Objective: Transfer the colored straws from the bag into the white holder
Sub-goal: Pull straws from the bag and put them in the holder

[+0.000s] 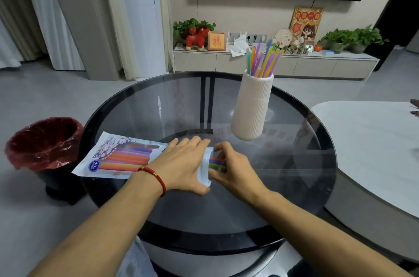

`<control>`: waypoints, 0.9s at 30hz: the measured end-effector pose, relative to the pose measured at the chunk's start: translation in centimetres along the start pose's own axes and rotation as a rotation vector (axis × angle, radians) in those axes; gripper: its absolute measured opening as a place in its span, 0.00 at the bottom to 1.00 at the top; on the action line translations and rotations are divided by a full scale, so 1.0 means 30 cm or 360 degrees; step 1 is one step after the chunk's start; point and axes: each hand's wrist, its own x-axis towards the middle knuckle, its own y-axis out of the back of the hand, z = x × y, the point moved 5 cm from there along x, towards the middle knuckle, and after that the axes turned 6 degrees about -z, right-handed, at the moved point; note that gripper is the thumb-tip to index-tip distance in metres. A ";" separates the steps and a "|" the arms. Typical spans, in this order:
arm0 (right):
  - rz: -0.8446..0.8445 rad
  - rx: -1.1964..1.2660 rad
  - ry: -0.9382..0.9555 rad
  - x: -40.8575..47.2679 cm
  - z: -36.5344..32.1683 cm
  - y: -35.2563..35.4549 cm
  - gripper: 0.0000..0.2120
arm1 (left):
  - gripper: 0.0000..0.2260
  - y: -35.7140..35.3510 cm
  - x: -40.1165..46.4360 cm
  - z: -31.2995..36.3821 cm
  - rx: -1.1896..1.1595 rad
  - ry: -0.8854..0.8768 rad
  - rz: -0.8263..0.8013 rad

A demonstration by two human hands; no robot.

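A white printed bag (113, 158) of colored straws lies flat on the round glass table (158, 106), its open end toward the right. My left hand (183, 165) presses down on the bag near that opening. My right hand (231, 170) pinches the ends of several straws (216, 162) that stick out of the bag's mouth. The white ribbed holder (254, 106) stands upright farther back on the table, to the right, with several colored straws (264, 60) standing in it.
A black bin with a red liner (43, 142) stands on the floor left of the table. A white table (371, 147) adjoins on the right. A low cabinet (272, 63) with plants and ornaments runs along the far wall under a television.
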 end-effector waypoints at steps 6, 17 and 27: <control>0.0241 0.0243 -0.0023 -0.010 0.010 0.022 0.16 | 0.50 0.034 -0.024 -0.007 -0.0165 0.0032 0.0172; 0.0216 0.0239 0.0221 -0.002 -0.036 0.040 0.14 | 0.52 0.051 -0.029 0.006 -0.0368 0.0065 0.0162; 0.0181 0.0761 -0.0193 0.012 0.055 0.124 0.06 | 0.52 0.036 -0.023 -0.023 -0.0314 0.0115 0.0135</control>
